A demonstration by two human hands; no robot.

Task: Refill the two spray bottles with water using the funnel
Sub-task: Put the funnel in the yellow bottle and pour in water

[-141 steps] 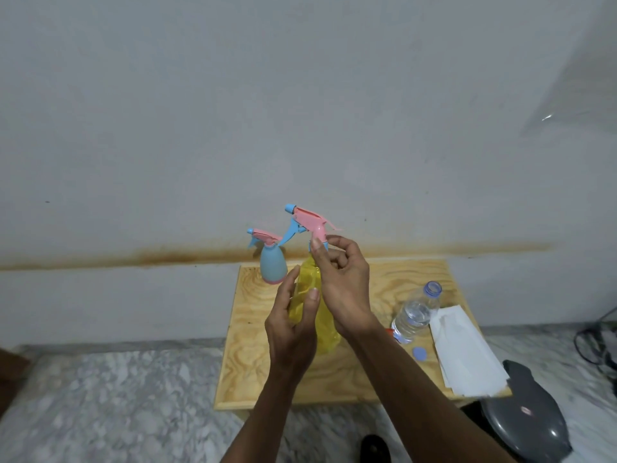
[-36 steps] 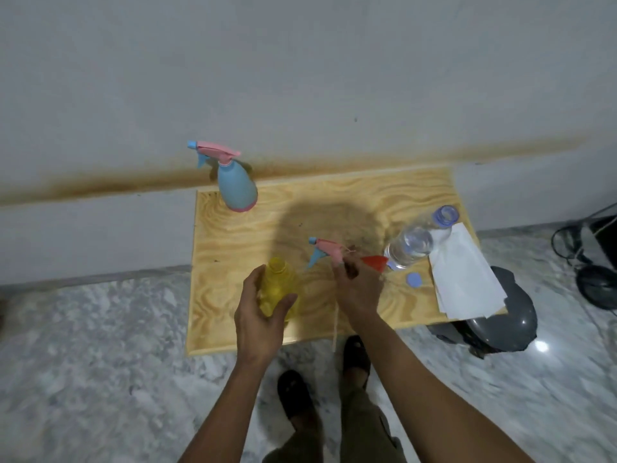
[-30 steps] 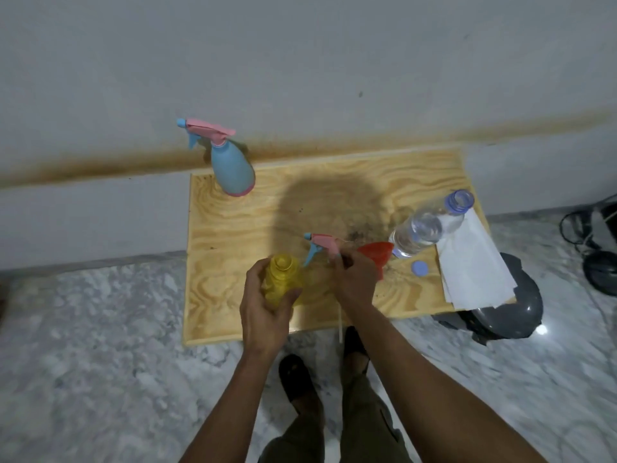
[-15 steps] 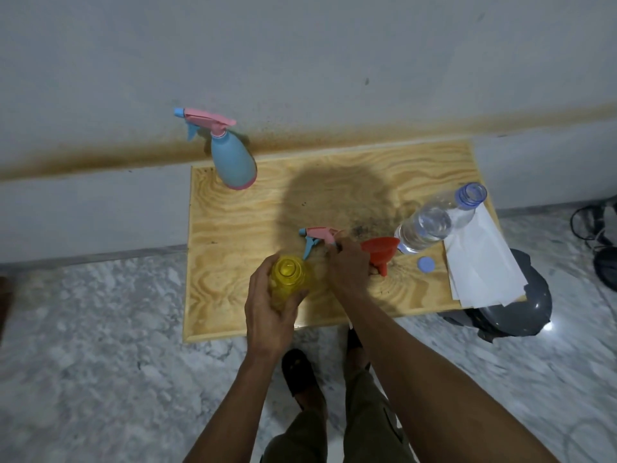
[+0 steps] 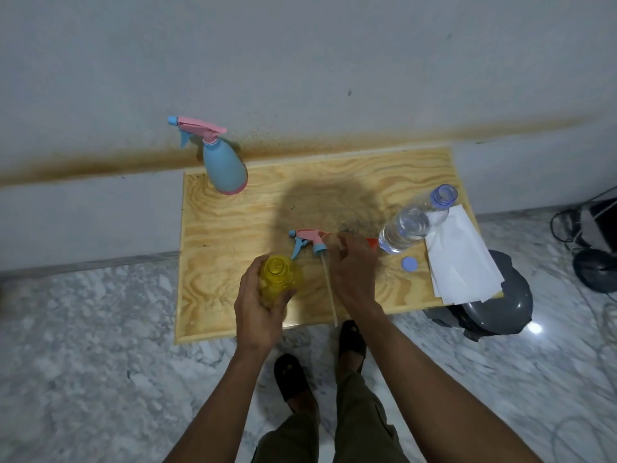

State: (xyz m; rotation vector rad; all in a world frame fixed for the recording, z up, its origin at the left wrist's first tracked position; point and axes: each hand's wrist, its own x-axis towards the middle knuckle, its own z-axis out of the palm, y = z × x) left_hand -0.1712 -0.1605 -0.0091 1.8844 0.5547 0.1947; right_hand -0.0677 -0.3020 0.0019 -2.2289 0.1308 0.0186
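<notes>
Yellow bottle (image 5: 278,279) gripped by left hand (image 5: 258,309); right hand (image 5: 354,269) over funnel (image 5: 372,242).

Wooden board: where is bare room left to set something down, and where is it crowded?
The wooden board is bare along its left side, between the blue spray bottle and the yellow bottle held by the left hand. The back middle strip is also free. The right side is crowded: spray head, right hand, water bottle, blue cap, white paper.
</notes>
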